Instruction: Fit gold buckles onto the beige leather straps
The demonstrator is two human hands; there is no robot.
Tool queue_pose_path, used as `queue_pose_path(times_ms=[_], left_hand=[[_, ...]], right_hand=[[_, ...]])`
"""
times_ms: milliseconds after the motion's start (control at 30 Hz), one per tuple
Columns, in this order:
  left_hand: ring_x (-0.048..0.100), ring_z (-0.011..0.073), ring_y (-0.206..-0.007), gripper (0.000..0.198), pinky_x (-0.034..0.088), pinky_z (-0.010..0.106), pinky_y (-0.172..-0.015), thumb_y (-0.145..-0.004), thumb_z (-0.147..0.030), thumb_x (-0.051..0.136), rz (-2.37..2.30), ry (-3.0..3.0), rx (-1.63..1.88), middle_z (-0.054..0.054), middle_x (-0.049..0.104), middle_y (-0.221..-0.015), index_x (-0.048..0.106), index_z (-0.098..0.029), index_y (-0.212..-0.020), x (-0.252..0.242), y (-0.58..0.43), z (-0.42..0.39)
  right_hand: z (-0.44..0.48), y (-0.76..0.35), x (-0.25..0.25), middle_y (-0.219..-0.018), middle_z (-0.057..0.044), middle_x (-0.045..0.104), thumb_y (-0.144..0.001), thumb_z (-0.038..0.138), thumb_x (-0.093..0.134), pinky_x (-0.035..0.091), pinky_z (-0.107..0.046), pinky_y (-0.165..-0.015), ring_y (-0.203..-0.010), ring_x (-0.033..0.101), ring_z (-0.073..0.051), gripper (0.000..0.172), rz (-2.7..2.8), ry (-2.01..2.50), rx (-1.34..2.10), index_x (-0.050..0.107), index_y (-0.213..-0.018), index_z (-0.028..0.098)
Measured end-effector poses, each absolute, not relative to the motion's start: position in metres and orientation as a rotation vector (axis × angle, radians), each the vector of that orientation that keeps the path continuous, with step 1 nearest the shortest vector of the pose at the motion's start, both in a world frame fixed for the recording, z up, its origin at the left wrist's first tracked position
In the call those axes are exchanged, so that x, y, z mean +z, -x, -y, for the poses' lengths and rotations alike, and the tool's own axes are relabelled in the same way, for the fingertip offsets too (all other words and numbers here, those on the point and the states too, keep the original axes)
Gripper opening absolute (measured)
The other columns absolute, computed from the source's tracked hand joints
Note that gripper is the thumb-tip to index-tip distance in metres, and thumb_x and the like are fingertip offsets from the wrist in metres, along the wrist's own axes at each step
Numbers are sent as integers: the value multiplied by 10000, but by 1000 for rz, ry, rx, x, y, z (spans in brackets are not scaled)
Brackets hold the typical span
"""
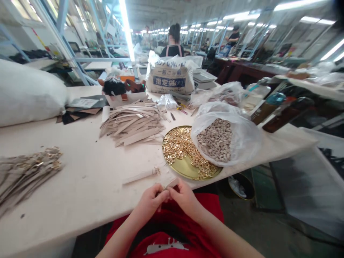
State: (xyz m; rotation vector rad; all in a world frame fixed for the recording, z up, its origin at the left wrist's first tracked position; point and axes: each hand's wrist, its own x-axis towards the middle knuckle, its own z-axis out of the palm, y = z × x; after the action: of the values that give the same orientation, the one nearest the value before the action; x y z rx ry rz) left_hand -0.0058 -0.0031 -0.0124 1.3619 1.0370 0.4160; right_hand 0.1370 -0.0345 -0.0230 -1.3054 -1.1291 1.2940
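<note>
My left hand (153,199) and my right hand (185,199) meet at the table's front edge, fingers pinched together. Between them is a beige strap (172,184); its lower end is hidden by my fingers, and I cannot make out whether a buckle is on it. Just beyond lies another beige strap (140,176) with a gold buckle (156,171) at its right end. A round gold tray (184,168) holds many small gold buckles (178,143). Against the tray's right side rests a clear plastic bag (245,143) full of small beige loops (216,139).
Flat beige strips (131,123) are heaped mid-table. Buckled straps (29,168) lie bundled at left, near a big white sack (29,93). A printed sack (170,77) stands at the back. Bottles (285,111) lean at right; a bin (242,186) sits below. Other people are farther off.
</note>
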Motion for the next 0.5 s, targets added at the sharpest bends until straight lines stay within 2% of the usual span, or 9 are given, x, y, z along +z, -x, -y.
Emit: queue_pose_path(times_ms=[167, 233, 333, 367, 433, 500], left_hand=[[338, 44, -341, 336, 224, 178, -368, -689, -466, 528, -1080, -1314, 430, -58, 471, -473, 378, -178, -602, -22, 2, -7], [347, 55, -322, 311, 223, 180, -355, -664, -463, 540, -1098, -1299, 454, -76, 457, -466, 408, -182, -681, -21, 0, -10], [385, 76, -353, 341, 268, 188, -373, -667, -419, 548, -1080, -1353, 440, -89, 451, -493, 471, -180, -898, -18, -2, -13], [392, 77, -373, 320, 282, 190, -390, -682, -406, 539, -1070, -1392, 412, -83, 453, -499, 492, -179, -902, -17, -3, -15], [391, 78, -403, 237, 289, 193, -419, -712, -399, 509, -1083, -1461, 366, -66, 451, -487, 522, -171, -776, -18, -6, -19], [365, 76, -398, 251, 270, 194, -422, -730, -415, 477, -1137, -1474, 368, -63, 432, -451, 484, -175, -658, -20, -10, -24]], right_hand=[[34, -136, -21, -605, 45, 467, -748, 264, 575, 365, -225, -542, -567, 433, -103, 133, 1192, 1362, 1200, 477, -701, 187], [34, -141, -16, -633, 37, 492, -789, 276, 525, 371, -221, -557, -588, 449, -102, 110, 1254, 1285, 1283, 509, -736, 181], [30, -163, -9, -686, 23, 536, -812, 280, 490, 381, -218, -577, -622, 474, -104, 130, 1463, 1226, 1409, 565, -796, 176], [25, -174, -6, -698, 20, 547, -807, 288, 497, 383, -217, -576, -627, 482, -107, 139, 1532, 1255, 1404, 578, -824, 176], [10, -204, -2, -709, 14, 562, -807, 316, 496, 392, -220, -578, -635, 501, -116, 176, 1608, 1413, 1247, 588, -869, 179], [-13, -242, -2, -735, -3, 578, -834, 327, 442, 408, -236, -636, -686, 528, -132, 206, 1597, 1666, 850, 584, -856, 180]])
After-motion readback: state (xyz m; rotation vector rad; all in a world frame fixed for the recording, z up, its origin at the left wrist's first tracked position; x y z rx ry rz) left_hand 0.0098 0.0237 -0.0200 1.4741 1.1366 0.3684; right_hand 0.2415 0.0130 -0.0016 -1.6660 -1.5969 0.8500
